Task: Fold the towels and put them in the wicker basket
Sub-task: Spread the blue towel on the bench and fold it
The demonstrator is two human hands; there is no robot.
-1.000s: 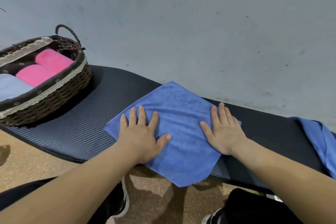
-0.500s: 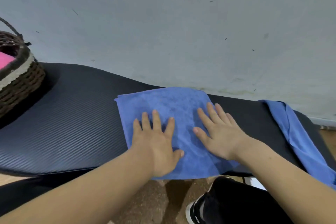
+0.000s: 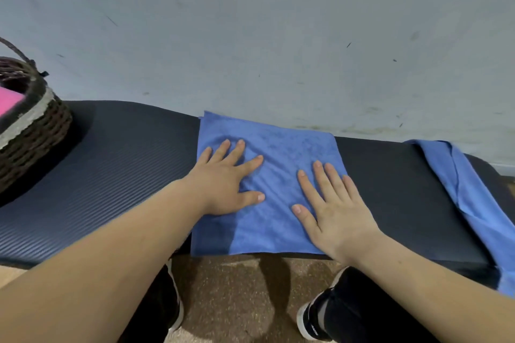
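**Towel squared up for the first fold**

Head view: the blue towel (image 3: pixel 278 145) is now lying square on the dark ribbed surface (image 3: pixel 125 164), no longer cornerwise, so folding can begin. The left hand (image 3: pixel 225 178) and right hand (image 3: pixel 331 209) are pressing flat on its soft nap, fingers spread, grasping nothing. The woven basket (image 3: pixel 36 131) is sitting at the far left.

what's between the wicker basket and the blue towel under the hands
Just bare dark ribbed mat between the wicker basket and the flat blue towel; nothing rests on that stretch in the head view.
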